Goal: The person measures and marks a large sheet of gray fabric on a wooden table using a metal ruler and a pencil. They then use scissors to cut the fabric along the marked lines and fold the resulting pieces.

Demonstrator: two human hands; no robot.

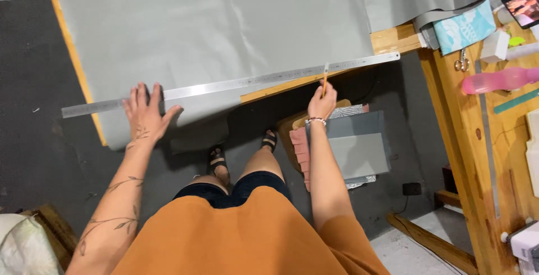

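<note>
The floor (33, 73) is dark grey, and a long wooden table (393, 39) stands on it. A big sheet of grey fabric (213, 22) lies over the table and hangs down a little at the near edge. More grey fabric is folded at the top right.

A long metal ruler (236, 84) lies across the near edge of the grey fabric, a bit slanted. The left hand (145, 112) is open and flat, with the fingers spread out. It presses down on the left part of the ruler. The right hand (322, 102) is closed around a yellow pencil (325, 78). The pencil stands up, and its top end meets the ruler near the right part. There is a bead bracelet (316, 120) on the right wrist.

The person wears an orange top (241, 235), dark shorts and black sandals (218, 160). Just beside the right arm, lower down, is a pile of folded cloth (359, 146) in grey and pink.

On the right is a wooden bench (505, 140). On it lie a pink spray bottle (497, 80), small scissors (462, 62), a white block (494, 45) and a piece of blue patterned cloth (463, 28). A phone (523, 7) with its screen lit up lies in the top right corner. A white bag (22, 247) sits at the bottom left.
</note>
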